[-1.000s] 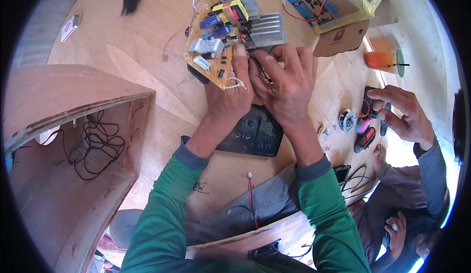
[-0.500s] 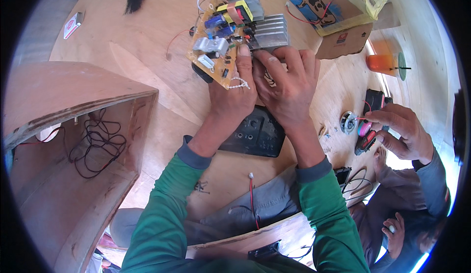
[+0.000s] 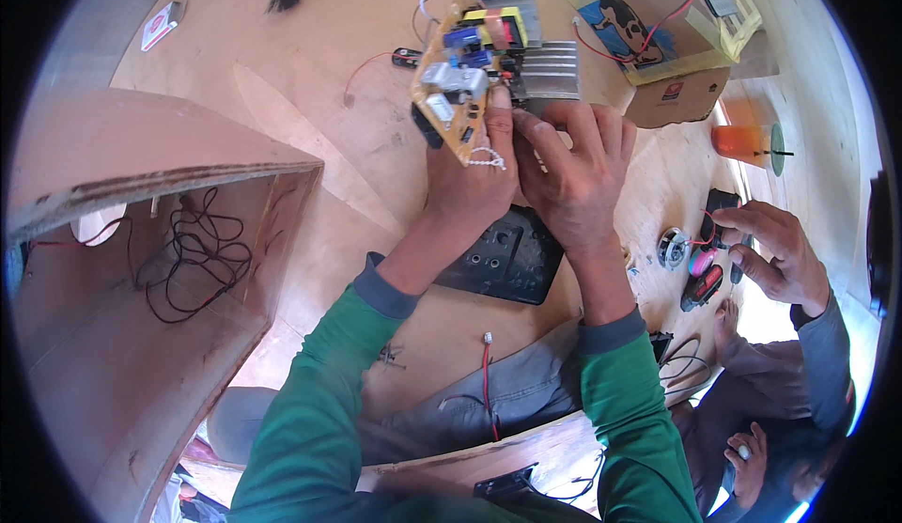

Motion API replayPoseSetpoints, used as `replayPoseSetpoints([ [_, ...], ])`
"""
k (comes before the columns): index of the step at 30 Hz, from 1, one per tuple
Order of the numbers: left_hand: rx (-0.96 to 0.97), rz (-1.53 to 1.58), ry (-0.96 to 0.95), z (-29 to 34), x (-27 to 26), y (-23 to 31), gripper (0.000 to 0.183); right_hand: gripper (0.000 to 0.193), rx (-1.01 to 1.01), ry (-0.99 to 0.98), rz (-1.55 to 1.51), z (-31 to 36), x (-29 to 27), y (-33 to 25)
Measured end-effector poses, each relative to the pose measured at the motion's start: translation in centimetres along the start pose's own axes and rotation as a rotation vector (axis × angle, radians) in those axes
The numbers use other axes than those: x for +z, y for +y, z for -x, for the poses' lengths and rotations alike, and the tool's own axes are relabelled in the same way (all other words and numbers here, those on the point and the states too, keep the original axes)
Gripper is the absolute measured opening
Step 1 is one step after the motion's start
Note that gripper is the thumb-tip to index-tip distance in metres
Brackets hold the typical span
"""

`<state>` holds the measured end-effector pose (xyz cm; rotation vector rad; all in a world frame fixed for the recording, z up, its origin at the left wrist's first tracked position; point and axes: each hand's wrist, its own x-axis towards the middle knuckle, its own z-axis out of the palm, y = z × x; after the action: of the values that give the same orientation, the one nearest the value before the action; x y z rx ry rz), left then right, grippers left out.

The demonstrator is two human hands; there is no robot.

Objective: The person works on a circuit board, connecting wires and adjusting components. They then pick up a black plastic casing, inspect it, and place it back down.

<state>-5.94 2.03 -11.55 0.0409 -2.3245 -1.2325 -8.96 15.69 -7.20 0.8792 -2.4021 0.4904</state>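
Observation:
A tan circuit board (image 3: pixel 460 138) with capacitors, a yellow transformer (image 3: pixel 505 30) and finned heat sinks (image 3: pixel 552 67) is held up, tilted, in front of me. My left hand (image 3: pixel 470 180) grips its near edge, thumb on the component side. A twisted white wire (image 3: pixel 489 156) hangs from the board beside that thumb. My right hand (image 3: pixel 583 171) is closed, its fingertips at the board's edge just below the heat sink; what they pinch is hidden. Beneath my wrists a black panel (image 3: pixel 517 255) with round holes lies on the wooden surface.
An open wooden box (image 3: pixel 282 194) with tangled black cable (image 3: pixel 202 260) stands left. Another person's hand (image 3: pixel 775 250) holds a thin red wire near a small round metal part (image 3: pixel 673 248) at right. A taped cardboard box (image 3: pixel 658 44) and an orange drink cup (image 3: pixel 747 145) are far right.
The view has shifted, so the surroundings appear slightly farther right. Both my hands keep their hold at the board. The other person's hand still holds the red wire.

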Motion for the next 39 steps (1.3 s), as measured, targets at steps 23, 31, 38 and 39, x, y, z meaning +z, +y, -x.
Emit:
replayPoseSetpoints([
  [23, -0.114, 0.066, -0.035, -0.3, 0.4, 0.1, 0.025, 0.028, -0.235, -0.019, 0.088, -0.5, 0.1, 0.7],
  [31, 0.052, -0.134, 0.009, 0.2, 0.4, -0.5, 0.028, 0.027, -0.170, 0.004, 0.043, -0.2, 0.6, 0.2],
  [38, 0.244, -0.290, -0.029, 0.2, 0.3, -1.0, 0.054, 0.027, -0.173, 0.016, 0.120, -0.1, 0.7, 0.5],
  [39, 0.177, -0.214, -0.037, 0.2, 0.1, -0.9, 0.045, 0.027, -0.170, 0.021, 0.107, 0.0, 0.7, 0.4],
])
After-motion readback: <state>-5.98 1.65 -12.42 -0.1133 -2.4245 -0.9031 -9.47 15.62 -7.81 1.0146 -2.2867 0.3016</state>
